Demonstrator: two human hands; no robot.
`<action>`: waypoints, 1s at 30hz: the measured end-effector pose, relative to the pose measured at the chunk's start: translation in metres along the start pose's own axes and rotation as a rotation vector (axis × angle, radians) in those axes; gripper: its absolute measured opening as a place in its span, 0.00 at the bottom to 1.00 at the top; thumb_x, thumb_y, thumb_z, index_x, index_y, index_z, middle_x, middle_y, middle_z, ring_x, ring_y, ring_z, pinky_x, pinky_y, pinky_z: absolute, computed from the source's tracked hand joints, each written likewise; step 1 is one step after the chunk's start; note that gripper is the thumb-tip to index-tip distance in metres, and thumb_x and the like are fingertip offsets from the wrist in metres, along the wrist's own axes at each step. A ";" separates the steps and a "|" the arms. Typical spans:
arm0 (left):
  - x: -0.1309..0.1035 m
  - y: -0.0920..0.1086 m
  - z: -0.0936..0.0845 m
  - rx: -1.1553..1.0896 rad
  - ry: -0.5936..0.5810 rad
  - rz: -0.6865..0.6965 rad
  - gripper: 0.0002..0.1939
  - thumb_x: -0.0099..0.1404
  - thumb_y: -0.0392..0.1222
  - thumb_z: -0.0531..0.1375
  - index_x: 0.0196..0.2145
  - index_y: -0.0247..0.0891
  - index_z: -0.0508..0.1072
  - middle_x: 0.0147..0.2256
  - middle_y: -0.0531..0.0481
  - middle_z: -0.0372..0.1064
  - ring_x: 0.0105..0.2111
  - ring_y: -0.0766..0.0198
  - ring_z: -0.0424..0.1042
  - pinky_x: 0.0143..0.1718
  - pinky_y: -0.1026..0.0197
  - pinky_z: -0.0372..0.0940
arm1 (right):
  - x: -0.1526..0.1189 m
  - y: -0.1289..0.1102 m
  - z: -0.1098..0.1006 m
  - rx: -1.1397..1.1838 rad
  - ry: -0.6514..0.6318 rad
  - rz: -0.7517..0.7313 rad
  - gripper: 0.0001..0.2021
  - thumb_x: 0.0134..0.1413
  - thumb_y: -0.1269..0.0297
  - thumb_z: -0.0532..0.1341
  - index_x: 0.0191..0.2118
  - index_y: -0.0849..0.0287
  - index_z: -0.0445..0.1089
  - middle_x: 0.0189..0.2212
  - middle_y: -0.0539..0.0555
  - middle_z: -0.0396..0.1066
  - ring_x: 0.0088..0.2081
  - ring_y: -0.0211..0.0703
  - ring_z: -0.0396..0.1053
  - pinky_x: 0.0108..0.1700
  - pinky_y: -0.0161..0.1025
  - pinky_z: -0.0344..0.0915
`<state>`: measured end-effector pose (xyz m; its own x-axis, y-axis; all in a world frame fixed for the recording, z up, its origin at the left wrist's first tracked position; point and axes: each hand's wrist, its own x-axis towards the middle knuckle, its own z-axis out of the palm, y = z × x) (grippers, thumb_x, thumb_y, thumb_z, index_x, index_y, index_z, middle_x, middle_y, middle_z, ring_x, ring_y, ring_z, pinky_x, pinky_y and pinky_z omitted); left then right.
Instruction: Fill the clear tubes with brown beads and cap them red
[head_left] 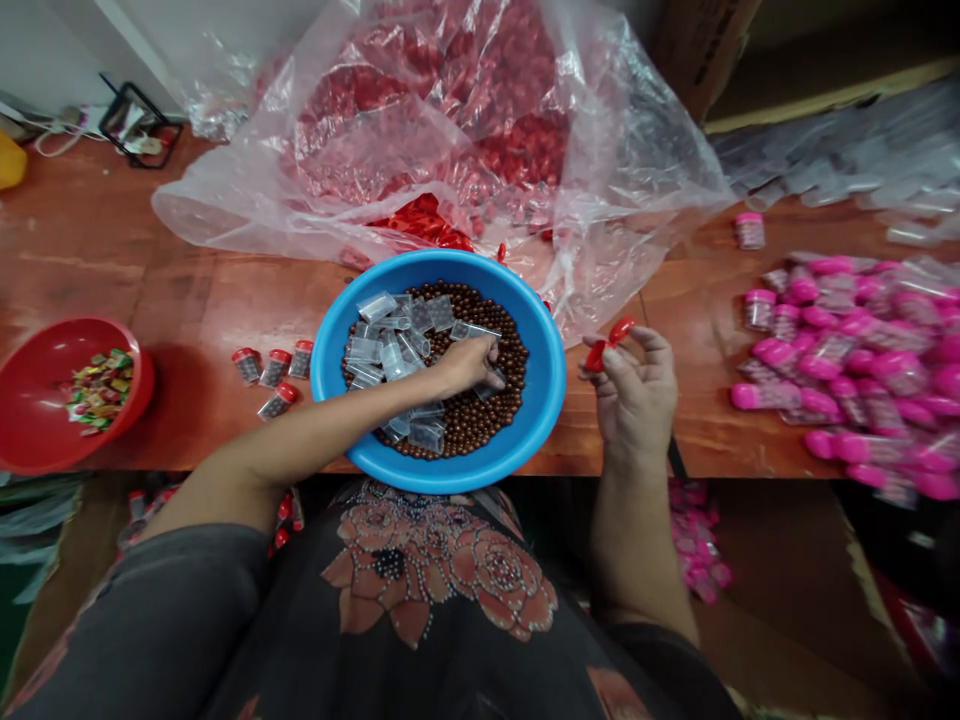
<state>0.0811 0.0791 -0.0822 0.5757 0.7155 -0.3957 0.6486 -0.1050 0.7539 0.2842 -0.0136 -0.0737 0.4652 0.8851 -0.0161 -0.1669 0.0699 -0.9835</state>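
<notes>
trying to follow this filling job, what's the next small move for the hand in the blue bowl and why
Probably lift one clear tube out: the left hand is down among tubes and brown balls in the blue bowl, while the right hand already holds red caps ready.

No writing, label, brand or number can be read anywhere. The small capped vials (274,372) on the desk (150,280) are too blurred to show any print.

Your items, catalogued:

Blue bowl (540,330): round plastic, centre of the frame at the table edge, upright, filled with small brown beads (499,325).

Clear tubes (390,350): small transparent containers, uncapped, lying loose and tilted on the beads, mostly left of centre.

Red caps (609,342): two glossy pieces, right of the bowl, raised above the table, touching each other.
</notes>
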 end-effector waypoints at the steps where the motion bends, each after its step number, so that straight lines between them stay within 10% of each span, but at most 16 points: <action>1: -0.001 0.000 -0.001 -0.026 -0.025 -0.022 0.22 0.46 0.36 0.72 0.34 0.38 0.65 0.30 0.54 0.70 0.32 0.61 0.71 0.35 0.61 0.62 | -0.007 0.001 0.000 0.032 0.013 0.013 0.25 0.47 0.61 0.69 0.50 0.50 0.61 0.38 0.50 0.77 0.39 0.44 0.77 0.36 0.43 0.76; 6: -0.005 -0.001 -0.006 -0.064 -0.104 -0.162 0.22 0.44 0.28 0.70 0.34 0.37 0.66 0.29 0.55 0.71 0.31 0.63 0.73 0.34 0.63 0.64 | -0.030 0.009 -0.002 0.162 0.082 0.070 0.37 0.43 0.65 0.71 0.59 0.48 0.57 0.40 0.50 0.77 0.43 0.43 0.76 0.34 0.37 0.76; 15: 0.000 -0.003 0.015 -0.514 0.121 -0.316 0.21 0.47 0.26 0.70 0.33 0.37 0.65 0.24 0.56 0.67 0.22 0.65 0.70 0.28 0.61 0.67 | -0.042 0.017 -0.004 0.249 0.118 0.089 0.28 0.44 0.67 0.71 0.54 0.49 0.68 0.42 0.50 0.76 0.36 0.36 0.76 0.34 0.33 0.74; 30: -0.012 0.006 0.000 -0.856 0.190 -0.206 0.13 0.47 0.21 0.66 0.28 0.32 0.70 0.24 0.56 0.69 0.27 0.71 0.69 0.40 0.62 0.65 | -0.043 0.012 0.004 0.237 0.182 -0.017 0.29 0.42 0.68 0.72 0.53 0.49 0.68 0.40 0.48 0.74 0.44 0.38 0.74 0.39 0.33 0.71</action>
<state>0.0776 0.0698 -0.0728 0.3479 0.7731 -0.5304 0.0931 0.5344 0.8401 0.2586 -0.0491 -0.0842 0.6147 0.7870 -0.0530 -0.3462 0.2089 -0.9146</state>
